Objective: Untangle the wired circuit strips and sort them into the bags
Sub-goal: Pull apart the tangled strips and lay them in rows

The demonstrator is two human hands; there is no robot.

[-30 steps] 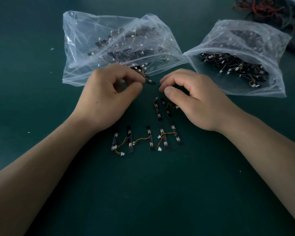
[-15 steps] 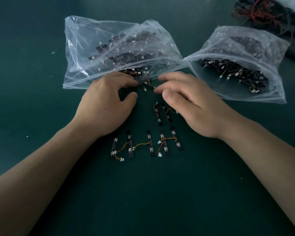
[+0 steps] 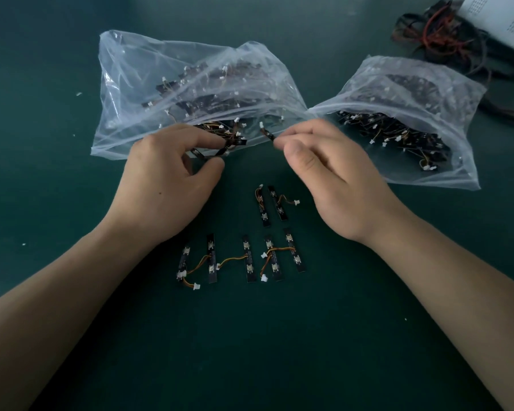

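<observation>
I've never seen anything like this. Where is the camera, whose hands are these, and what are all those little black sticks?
There is no machine here. A person works with bare hands, and the one picture comes from a camera worn on the head, looking down. On the green table lie two clear plastic bags, the left bag and the right bag. Both hold small black circuit strips with orange wires and white plugs. Seven loose strips lie between the forearms. The left hand grips a tangled clump at the left bag's mouth. The right hand pinches the end of a single strip beside it. A cable bundle sits at the far right.
</observation>
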